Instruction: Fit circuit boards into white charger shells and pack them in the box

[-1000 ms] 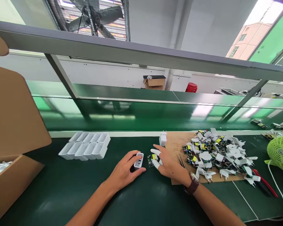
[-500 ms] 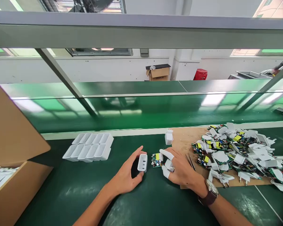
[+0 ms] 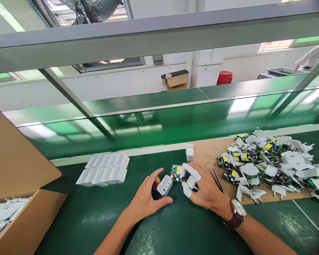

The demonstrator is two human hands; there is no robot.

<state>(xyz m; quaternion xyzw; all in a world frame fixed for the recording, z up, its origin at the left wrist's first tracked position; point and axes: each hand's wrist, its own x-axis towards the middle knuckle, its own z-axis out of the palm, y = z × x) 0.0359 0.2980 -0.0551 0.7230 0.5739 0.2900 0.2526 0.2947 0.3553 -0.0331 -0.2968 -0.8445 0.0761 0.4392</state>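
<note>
My right hand (image 3: pixel 206 186), with white finger cots on its fingertips, pinches a white plug piece joined to a small circuit board (image 3: pixel 177 173). The board carries a yellow block and points left. Just below its left end lies a white charger housing (image 3: pixel 165 185), tilted on the green table, with slots showing. My left hand (image 3: pixel 149 194) curves around this housing, thumb and index finger spread apart. Some of its other fingers are hidden behind or bent close to the housing's left side. The thumb appears clear of the housing.
Tweezers (image 3: pixel 217 180) lie right of my right hand on a brown board (image 3: pixel 203 152), beside a heap of circuit boards with plug pieces (image 3: pixel 268 166). Another white housing (image 3: pixel 189 152) stands behind. Rows of white housings (image 3: pixel 103 170) sit left, near an open carton (image 3: pixel 42 209).
The housing has turned and tilted, and my left thumb and fingers have spread wider. The circuit board has come closer to the housing. My view has tilted.
</note>
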